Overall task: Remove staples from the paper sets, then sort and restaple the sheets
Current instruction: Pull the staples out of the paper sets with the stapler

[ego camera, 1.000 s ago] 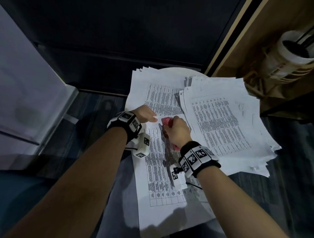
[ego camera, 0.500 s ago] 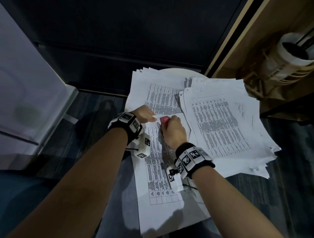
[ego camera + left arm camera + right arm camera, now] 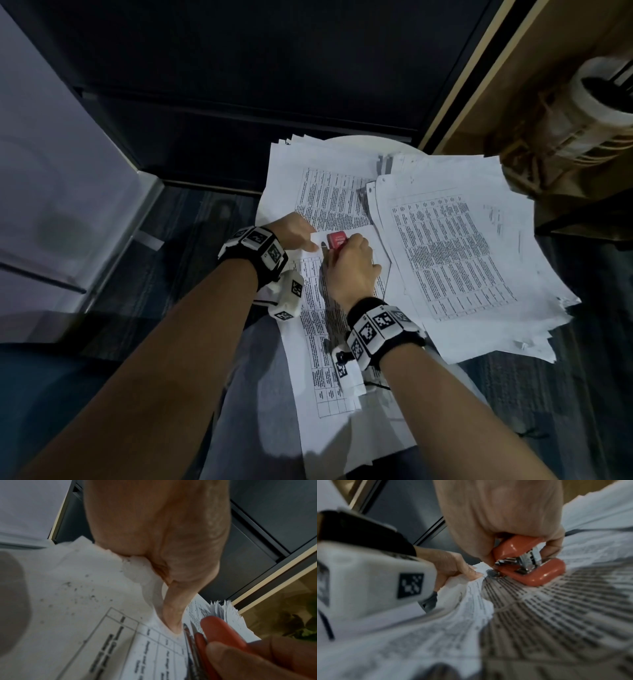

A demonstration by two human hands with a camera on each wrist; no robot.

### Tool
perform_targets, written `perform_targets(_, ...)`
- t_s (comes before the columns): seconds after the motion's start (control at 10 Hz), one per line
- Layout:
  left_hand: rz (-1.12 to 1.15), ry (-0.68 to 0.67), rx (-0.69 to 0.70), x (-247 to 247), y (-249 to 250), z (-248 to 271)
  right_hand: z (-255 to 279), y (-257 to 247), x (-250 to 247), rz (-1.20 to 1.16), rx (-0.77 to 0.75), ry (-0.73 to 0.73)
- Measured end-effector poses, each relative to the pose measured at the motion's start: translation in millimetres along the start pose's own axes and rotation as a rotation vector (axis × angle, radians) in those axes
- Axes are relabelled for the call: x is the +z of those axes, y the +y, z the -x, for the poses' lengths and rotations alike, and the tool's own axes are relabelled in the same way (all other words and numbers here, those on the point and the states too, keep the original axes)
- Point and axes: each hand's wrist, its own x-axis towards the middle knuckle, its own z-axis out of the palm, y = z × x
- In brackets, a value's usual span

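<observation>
The left hand (image 3: 297, 230) pinches the corner of the near paper set (image 3: 318, 329) on the desk, steadying it so the red stapler (image 3: 529, 566), clenched in the right hand's (image 3: 349, 270) grip, can bite that corner; sorted stacks (image 3: 455, 253) lie right.

No text readable anywhere. Printed tables covering sheet under hands (image 3: 317, 329), characters showing only as blurred dark rows. Same on right-hand paper pile (image 3: 455, 260): table print too small to read. Red stapler (image 3: 336, 239) carrying faint mark on top, illegible. Wristbands (image 3: 376, 325) showing black-and-white square marker codes, no letters or numbers. Wrist camera housing (image 3: 410, 585) displaying similar marker, unreadable as text.
</observation>
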Motion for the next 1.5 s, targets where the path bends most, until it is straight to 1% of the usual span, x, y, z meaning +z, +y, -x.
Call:
perform_targets(0.1, -0.021, 0.000, -0.002, 1, 2, -1, -2, -3, -1, -0.044, 0.047, 0.005)
perform_targets(0.2, -0.053, 0.019, 0.006, 2, 5, 0, -2, -1, 4, 0.068, -0.052, 0.035)
perform_targets(0.3, -0.081, 0.028, 0.014, 2, 7, 3, -4, 1, 3, 0.064, -0.070, 0.038)
perform_targets(0.4, -0.099, 0.013, 0.008, 1, 9, 3, -6, -4, 1, -0.077, 0.054, 0.023)
perform_targets(0.5, -0.113, -0.005, 0.020, -1, 9, 6, -4, -6, 2, -0.038, 0.015, 0.043)
perform_targets(0.6, -0.130, 0.002, 0.018, -1, 9, 7, -7, -5, 3, 0.089, -0.093, 0.055)
perform_targets(0.7, -0.103, -0.012, 0.019, 0, 8, 4, -11, -8, -1, -0.006, -0.015, 0.025)
perform_targets(0.8, -0.149, -0.011, 0.011, -2, 10, 8, -12, -10, 1, 0.009, -0.024, 0.027)
perform_targets(0.9, -0.162, -0.003, 0.027, -2, 6, 3, -15, -7, 2, 0.100, -0.103, 0.043)
perform_targets(1.0, -0.132, 0.003, 0.033, -1, 6, 3, -19, -10, -3, -0.022, -0.019, 0.011)
perform_targets(1.1, -0.100, -0.006, 0.018, -1, 7, 4, -24, -19, -5, -0.119, 0.062, 0.022)
perform_targets(1.2, -0.068, 0.001, -0.024, 0, 6, 3, -34, -26, -11, -0.169, 0.088, 0.042)
perform_targets(1.3, -0.030, 0.012, -0.029, 0, 4, 2, -44, -24, -17, -0.265, 0.111, 0.012)
perform_targets(1.4, -0.033, 0.015, -0.005, -1, 5, 2, -45, -12, -23, -0.485, 0.152, -0.032)
perform_targets(1.5, -0.115, -0.072, 0.040, -5, 4, 9, -41, 3, -36, -0.699, 0.217, -0.094)
